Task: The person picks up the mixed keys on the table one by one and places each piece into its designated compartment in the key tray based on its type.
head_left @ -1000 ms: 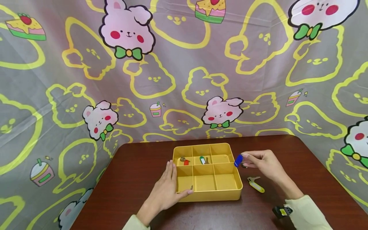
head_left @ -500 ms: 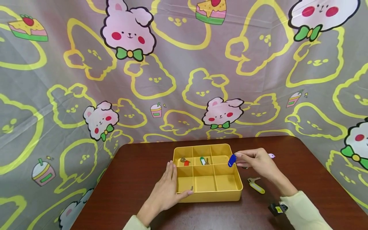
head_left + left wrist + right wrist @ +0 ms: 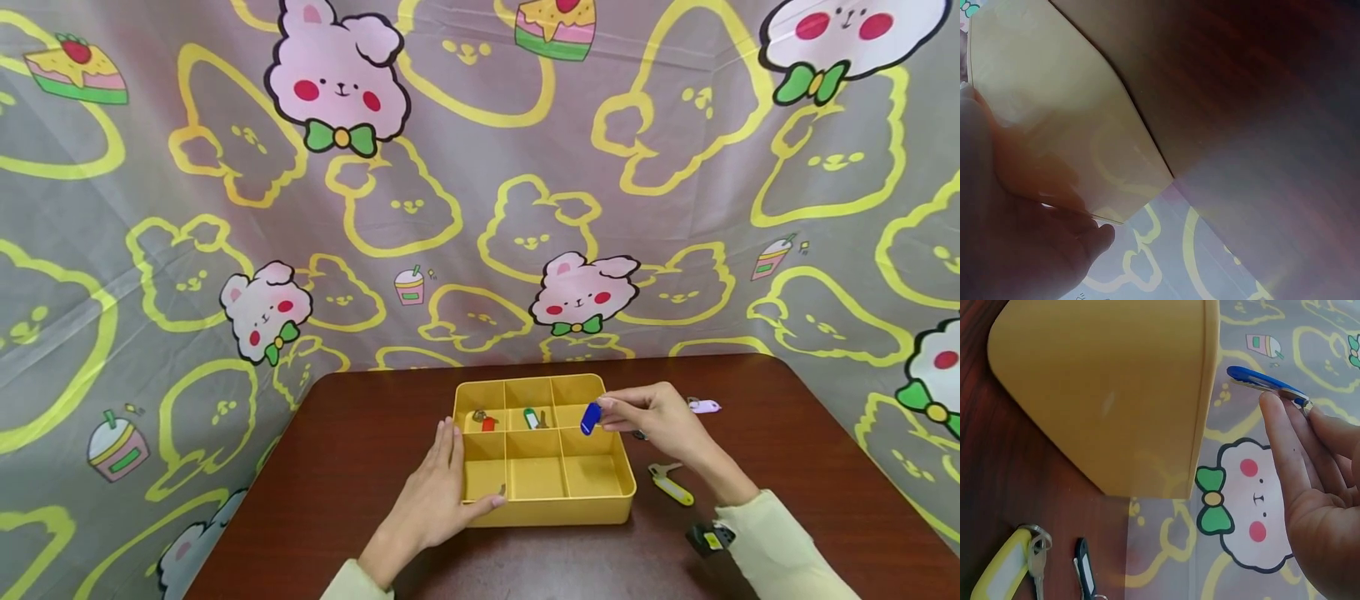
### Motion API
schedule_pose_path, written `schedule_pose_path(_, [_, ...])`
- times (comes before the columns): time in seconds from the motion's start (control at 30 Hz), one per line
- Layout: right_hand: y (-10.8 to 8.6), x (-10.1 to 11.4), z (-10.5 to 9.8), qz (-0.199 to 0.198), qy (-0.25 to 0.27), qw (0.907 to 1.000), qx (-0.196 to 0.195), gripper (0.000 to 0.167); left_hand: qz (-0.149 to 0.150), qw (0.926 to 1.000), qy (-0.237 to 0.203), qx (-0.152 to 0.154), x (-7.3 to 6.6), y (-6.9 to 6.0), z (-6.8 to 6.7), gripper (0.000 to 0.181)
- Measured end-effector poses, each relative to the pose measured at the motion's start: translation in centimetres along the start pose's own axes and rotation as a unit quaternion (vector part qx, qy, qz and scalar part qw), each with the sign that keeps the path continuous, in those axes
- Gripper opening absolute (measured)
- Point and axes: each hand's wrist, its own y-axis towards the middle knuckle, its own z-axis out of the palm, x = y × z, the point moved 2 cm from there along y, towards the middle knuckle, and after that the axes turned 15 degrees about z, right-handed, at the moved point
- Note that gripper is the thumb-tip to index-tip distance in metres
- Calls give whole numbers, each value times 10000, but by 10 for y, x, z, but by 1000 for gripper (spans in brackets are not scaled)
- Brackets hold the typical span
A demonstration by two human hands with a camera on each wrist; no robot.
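My right hand [image 3: 654, 423] pinches a blue key tag [image 3: 591, 418] over the right side of a yellow compartment box [image 3: 551, 512]. In the right wrist view a key hangs with the blue key tag [image 3: 1266, 379], above the box's rim. My left hand [image 3: 429, 498] rests on the box's left side, fingers straight along the wall and thumb at the front rim. A red key tag [image 3: 488, 424] lies in the back left compartment, and a green key tag [image 3: 531, 418] with a key in the back middle one. A small metal tip [image 3: 502, 489] shows in the front left compartment; the rest is hidden.
On the brown table [image 3: 360, 417], right of the box, lie a yellow key tag [image 3: 673, 489] with a key and a lilac one [image 3: 705, 406]. A black key tag [image 3: 1084, 569] lies near the yellow one. A patterned cloth [image 3: 465, 167] hangs behind the table.
My right hand has moved left with the blue key tag, from beside the box to over its right side. The lilac key tag has come into sight. My left hand stays in place.
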Motion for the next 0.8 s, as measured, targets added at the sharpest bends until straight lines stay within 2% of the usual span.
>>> schedule_pose_path(0.3, [5, 10, 10, -111, 71, 9995, 270, 32, 33, 10000, 38, 26, 0, 1, 0, 121])
schedule_pose_path(0.47, [9, 18, 18, -18, 140, 9991, 411, 32, 27, 10000, 74, 23, -1, 1, -1, 122])
schedule_pose_path(0.8, [15, 26, 29, -4, 158, 9984, 537, 32, 121, 9988, 475, 66, -2, 1, -1, 121])
